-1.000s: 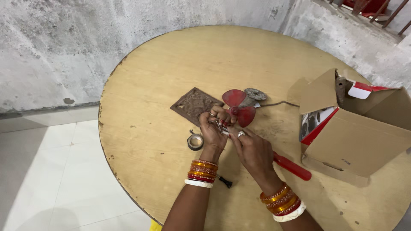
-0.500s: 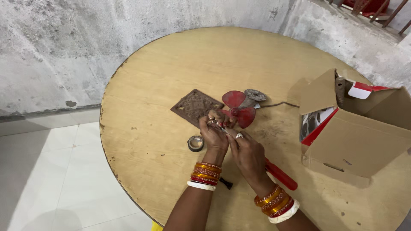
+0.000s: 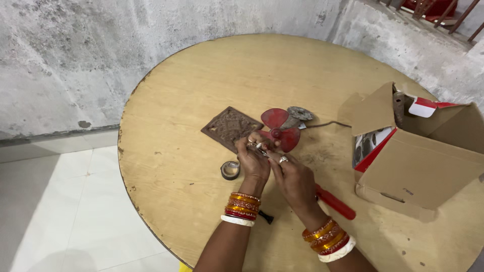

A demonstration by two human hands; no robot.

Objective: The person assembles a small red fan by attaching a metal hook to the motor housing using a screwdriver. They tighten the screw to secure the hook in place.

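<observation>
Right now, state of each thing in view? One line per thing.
left hand: fingers pinched on a small metal part by the fan
right hand: fingers pinched beside the left hand's
red fan: flat on the table, cord attached
tape roll: lying flat, untouched
brown plate: lying flat
red-handled tool: on the table, partly under the right hand
cardboard box: flaps open
</observation>
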